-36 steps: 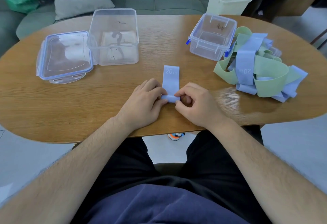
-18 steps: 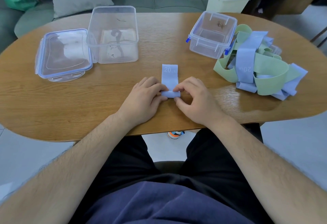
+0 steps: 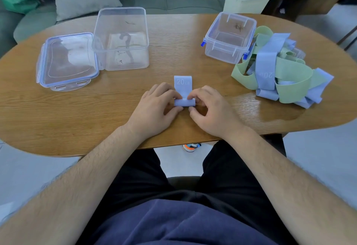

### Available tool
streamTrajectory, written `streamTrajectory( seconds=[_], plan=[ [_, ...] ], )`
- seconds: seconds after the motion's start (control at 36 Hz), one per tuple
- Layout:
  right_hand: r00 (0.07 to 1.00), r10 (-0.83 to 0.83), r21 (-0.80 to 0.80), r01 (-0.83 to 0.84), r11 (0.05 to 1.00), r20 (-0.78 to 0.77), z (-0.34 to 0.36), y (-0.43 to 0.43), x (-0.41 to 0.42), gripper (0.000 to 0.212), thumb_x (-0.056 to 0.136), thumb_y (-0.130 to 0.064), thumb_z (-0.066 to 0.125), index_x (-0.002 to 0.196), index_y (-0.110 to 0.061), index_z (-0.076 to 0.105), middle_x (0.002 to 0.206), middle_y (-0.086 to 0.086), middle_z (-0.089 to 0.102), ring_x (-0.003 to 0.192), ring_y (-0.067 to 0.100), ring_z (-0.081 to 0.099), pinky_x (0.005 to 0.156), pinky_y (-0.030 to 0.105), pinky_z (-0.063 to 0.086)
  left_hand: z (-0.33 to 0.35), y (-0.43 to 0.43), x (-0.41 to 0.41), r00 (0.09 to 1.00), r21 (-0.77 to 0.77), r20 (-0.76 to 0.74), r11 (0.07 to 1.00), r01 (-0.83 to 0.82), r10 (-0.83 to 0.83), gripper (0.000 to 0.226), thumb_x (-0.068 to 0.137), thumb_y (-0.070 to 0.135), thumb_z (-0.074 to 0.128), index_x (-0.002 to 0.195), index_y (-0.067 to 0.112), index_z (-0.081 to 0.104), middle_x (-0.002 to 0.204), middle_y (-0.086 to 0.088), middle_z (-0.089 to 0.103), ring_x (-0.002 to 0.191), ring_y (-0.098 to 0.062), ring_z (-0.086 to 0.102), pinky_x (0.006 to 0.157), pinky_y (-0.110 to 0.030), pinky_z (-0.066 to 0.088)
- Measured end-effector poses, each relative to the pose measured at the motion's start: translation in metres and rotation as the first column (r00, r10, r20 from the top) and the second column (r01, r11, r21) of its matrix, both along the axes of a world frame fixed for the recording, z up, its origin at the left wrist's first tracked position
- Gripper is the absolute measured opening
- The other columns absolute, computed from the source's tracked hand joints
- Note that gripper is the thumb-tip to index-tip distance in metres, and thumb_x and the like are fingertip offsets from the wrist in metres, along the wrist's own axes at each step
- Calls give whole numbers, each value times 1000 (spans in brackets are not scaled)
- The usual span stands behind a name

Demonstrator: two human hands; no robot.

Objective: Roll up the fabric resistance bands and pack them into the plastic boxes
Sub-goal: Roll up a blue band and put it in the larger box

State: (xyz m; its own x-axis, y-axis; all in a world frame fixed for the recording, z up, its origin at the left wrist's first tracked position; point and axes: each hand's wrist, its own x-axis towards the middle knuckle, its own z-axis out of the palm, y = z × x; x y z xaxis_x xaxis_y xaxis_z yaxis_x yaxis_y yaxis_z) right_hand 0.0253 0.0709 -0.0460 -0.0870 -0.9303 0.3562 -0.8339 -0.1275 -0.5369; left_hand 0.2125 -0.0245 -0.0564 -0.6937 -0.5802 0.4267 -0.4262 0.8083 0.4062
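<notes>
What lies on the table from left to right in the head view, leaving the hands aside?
Loose lid → large open box → partly rolled blue band → small open box → pile of loose bands.

Band between hands, table centre; boxes behind; band pile right.

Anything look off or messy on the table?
Nothing spilled or damaged. Oddities: dark marks inside the large clear box and brownish bits in the small box; the unrolled bands lie tangled against it.
</notes>
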Motion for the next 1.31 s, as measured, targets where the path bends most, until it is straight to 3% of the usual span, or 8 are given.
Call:
streamTrajectory(
  seconds=[0.11, 0.39, 0.64, 0.86, 0.97, 1.08, 1.19, 1.31],
  plan=[
    [1000, -8, 19, 7, 1000, 26, -1, -4, -2, 25, 91, -24, 68, 116, -22, 66, 98, -8, 50, 87, 4, 47, 82, 20, 43, -1, -1, 0, 999, 16, 9, 998, -52, 52, 31, 92, 39, 67, 117, 20, 68, 114, 4, 57, 108, -21, 53, 93, -44, 46],
    [998, 55, -42, -57, 998, -43, -1, -2, -4, 17, 93, -22, 68, 109, -14, 69, 103, -6, 56, 100, 5, 49, 90, 16, 41, 6, 5, 3, 999, -1, -13, 999, 43, -43, 21, 90, 23, 64, 111, 18, 62, 95, 10, 53, 93, -19, 54, 83, -43, 46],
    [997, 39, -24, -41, 999, -62, -2, -4, -2, 31, 94, -26, 68, 122, -13, 64, 107, -9, 52, 100, 4, 46, 91, 12, 36, 0, 0, 0, 1000, -4, -26, 1000, -10, 10, 17, 97, 25, 55, 105, 13, 64, 103, -1, 56, 96, -23, 57, 83, -49, 49],
    [997, 63, -11, -63, 998, -44, -4, -5, -5, 18, 94, -22, 66, 111, -16, 62, 100, -12, 50, 94, 0, 42, 87, 10, 35, 4, 4, 0, 1000, -16, -29, 1000, -9, 9, 14, 97, 25, 56, 106, 14, 58, 96, 5, 53, 92, -21, 55, 82, -46, 48],
    [996, 74, -30, -76, 997, -57, -6, -4, -3, 12, 99, -23, 60, 103, -13, 64, 92, -7, 53, 91, 8, 46, 83, 16, 39, 3, 3, 2, 999, -36, 32, 999, 1, 0, 31, 88, 44, 67, 101, 17, 57, 98, 7, 51, 93, -21, 52, 82, -40, 44],
    [997, 71, -34, -73, 997, -39, -5, -3, -3, 13, 100, -23, 59, 102, -13, 67, 91, -7, 54, 91, 7, 46, 82, 17, 39, 1, -2, 2, 999, -13, -2, 999, 42, -42, 29, 89, 36, 70, 102, 10, 63, 100, -2, 53, 92, -24, 54, 85, -42, 47],
    [997, 77, -32, -78, 996, -20, -3, -1, -3, 25, 94, -27, 67, 116, -17, 60, 96, -8, 54, 91, 5, 44, 85, 20, 41, 3, 2, 2, 998, 1, -41, 999, 52, -52, 23, 92, 29, 67, 105, 12, 58, 94, 8, 49, 89, -19, 51, 84, -41, 47],
    [995, 88, -2, -89, 996, -53, -3, 0, -3, 27, 89, -29, 72, 112, -23, 58, 97, -10, 52, 93, 6, 45, 83, 28, 47, 3, 0, 3, 998, -13, -34, 999, 43, -43, 19, 96, 31, 60, 100, 13, 57, 93, 6, 52, 88, -20, 52, 80, -45, 47]
  ],
)
